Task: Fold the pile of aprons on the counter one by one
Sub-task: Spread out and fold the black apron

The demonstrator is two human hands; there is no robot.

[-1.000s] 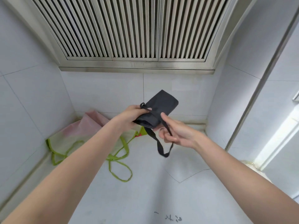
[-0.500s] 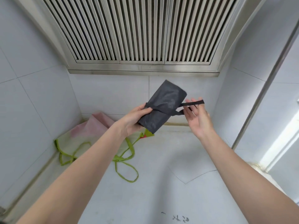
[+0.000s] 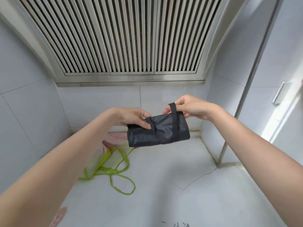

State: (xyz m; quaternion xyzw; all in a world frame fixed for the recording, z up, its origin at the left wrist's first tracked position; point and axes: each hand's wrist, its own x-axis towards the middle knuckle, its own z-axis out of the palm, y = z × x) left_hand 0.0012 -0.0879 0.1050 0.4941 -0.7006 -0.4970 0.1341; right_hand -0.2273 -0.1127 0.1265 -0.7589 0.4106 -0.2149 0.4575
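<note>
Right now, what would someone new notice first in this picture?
The eye lands on the folded black apron held up mid-frame, its strap wrapped round it: the left hand grips one end while the right hand pinches the strap above it. Behind, a big slatted metal vent hood fills the top, and a green-strapped apron lies on the counter below.

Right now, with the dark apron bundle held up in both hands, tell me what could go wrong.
1. The strap looks looped only once around the folded dark apron; if the right hand lets go of it, the bundle may unroll.
2. The left hand grips only one end, so the bundle could slip from it.
3. The bundle is held above the green-strapped apron lying unfolded on the counter; dropped, it might tangle in those loose straps.
</note>
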